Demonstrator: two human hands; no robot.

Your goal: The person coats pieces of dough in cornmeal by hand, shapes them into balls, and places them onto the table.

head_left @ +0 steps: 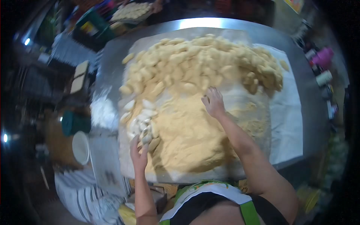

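Many oval pieces coated in yellow crumbs point(180, 58) are heaped across the far half of a cloth on a metal table. Nearer my body spreads a thick layer of loose yellow crumbs point(187, 135). At its left edge lies a small group of pale, uncoated pieces point(142, 120). My left hand point(139, 154) reaches these from below, thumb and fingers apart around a pale piece; whether it grips that piece is unclear. My right hand point(215, 103) is over the far edge of the crumbs, just below the coated heap, fingers curled; what they hold, if anything, is hidden.
A white sheet point(287, 123) lies under the cloth's right side. White powder point(104, 112) covers part of the table's left edge. Beyond that edge are a green bin point(75, 123) and a white round container point(80, 147). At the top, a person's hand point(157, 6) is beside a full tray point(132, 11).
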